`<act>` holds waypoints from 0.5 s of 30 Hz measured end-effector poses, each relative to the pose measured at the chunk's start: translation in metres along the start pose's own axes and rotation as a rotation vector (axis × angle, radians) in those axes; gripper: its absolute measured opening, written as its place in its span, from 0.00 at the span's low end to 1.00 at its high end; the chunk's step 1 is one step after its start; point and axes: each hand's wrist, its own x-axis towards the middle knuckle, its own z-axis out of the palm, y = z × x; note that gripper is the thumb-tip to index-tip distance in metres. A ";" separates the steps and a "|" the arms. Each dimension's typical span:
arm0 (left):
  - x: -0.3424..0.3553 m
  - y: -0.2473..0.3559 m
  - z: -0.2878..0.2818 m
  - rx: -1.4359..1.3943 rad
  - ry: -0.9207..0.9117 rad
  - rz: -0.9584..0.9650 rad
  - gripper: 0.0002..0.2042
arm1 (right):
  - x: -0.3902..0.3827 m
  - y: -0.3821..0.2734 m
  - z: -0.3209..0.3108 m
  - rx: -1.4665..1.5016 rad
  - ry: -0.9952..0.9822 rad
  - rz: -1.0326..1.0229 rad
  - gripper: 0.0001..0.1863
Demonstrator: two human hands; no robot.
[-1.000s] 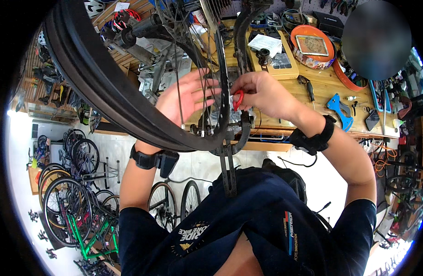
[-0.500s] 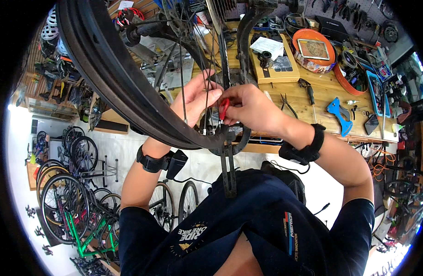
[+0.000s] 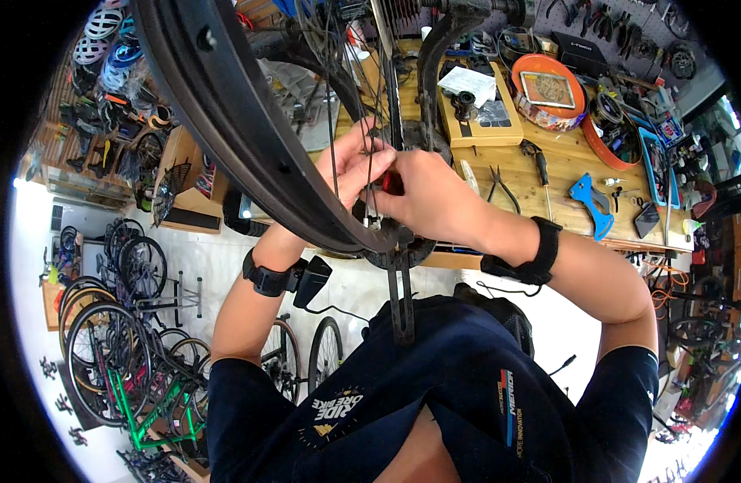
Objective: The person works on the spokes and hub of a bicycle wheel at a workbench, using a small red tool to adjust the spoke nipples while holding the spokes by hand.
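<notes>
A black bicycle wheel rim [image 3: 262,121] with thin dark spokes [image 3: 332,97] stands upright in a black truing stand [image 3: 428,72]. My right hand [image 3: 431,197] is closed on a small red spoke wrench [image 3: 393,183] at the spoke ends near the rim's lower part. Most of the wrench is hidden by my fingers. Beside it, my left hand [image 3: 350,169] reaches in among the spokes, its thumb and fingers closed around a spoke; the thumb tip is close to the right fingers. Silvery nipples [image 3: 370,220] show just below the hands.
The wooden bench [image 3: 499,169] holds a yellow box [image 3: 487,133], pliers [image 3: 503,187], a screwdriver [image 3: 539,165], a blue spoke tension gauge [image 3: 592,207] and an orange round tin [image 3: 547,68]. Several bicycles [image 3: 129,354] stand at the lower left. Helmets [image 3: 105,48] hang at the upper left.
My right hand has turned over the red spoke wrench, so less of it shows. The rim appears slightly further right, and my left hand has moved a little right with it.
</notes>
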 end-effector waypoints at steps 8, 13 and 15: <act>0.000 -0.006 0.000 0.006 -0.010 0.055 0.28 | 0.017 0.040 0.005 0.386 -0.192 -0.151 0.24; -0.005 -0.013 -0.009 -0.032 0.013 0.072 0.23 | 0.011 0.030 -0.008 0.575 -0.274 -0.018 0.23; -0.009 -0.010 -0.016 -0.036 0.059 -0.071 0.20 | 0.004 0.018 -0.012 0.529 -0.236 0.072 0.21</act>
